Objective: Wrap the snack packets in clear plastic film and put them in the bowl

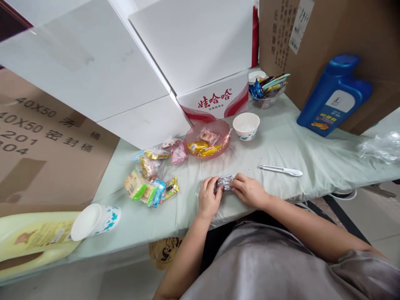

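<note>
Both my hands rest on the pale green cloth near the table's front edge, gripping one small silver foil packet [225, 182] between them. My left hand [208, 198] pinches its left end with curled fingers. My right hand [249, 190] holds its right end, fingers closed. A pink bowl [220, 127] with several wrapped snacks sits just beyond the packet. A white box cutter [280, 170] lies to the right of my hands.
A heap of snack packets [152, 180] lies at the left. A white bowl [246, 126], a clear dish of sachets [268, 88], a blue jug [335, 96], a tipped paper cup [95, 221], a yellow bottle [31, 241] and cardboard boxes [215, 100] surround the area.
</note>
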